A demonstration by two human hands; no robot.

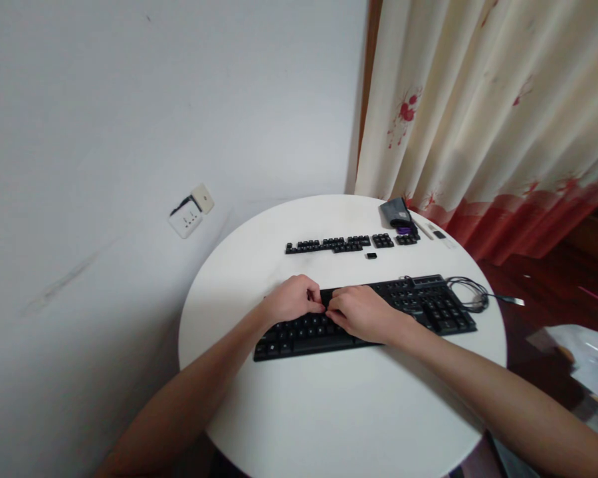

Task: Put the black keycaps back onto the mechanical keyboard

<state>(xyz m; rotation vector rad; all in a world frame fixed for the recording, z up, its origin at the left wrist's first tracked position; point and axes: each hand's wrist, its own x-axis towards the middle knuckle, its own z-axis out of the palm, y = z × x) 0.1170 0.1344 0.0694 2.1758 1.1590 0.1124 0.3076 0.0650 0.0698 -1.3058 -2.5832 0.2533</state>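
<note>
A black keyboard (323,342) lies across the white round table, its numeric pad to the right. My left hand (294,299) rests over its upper left part, fingers curled and thumb pressed toward the index finger. Close beside it, my right hand (361,311) bends its fingers down onto the keys near the middle. The fingertips of both hands almost meet at the upper rows. What they pinch, if anything, is too small and hidden to make out. Beyond the keyboard, loose black keycaps (347,247) stand in rows, with a single keycap (371,255) apart in front.
The keyboard's coiled cable (471,295) lies at the right, its USB plug (515,301) jutting past the table (339,405) edge. A dark grey pouch (395,212) and small items sit at the back right. A wall and a curtain (458,133) border the table.
</note>
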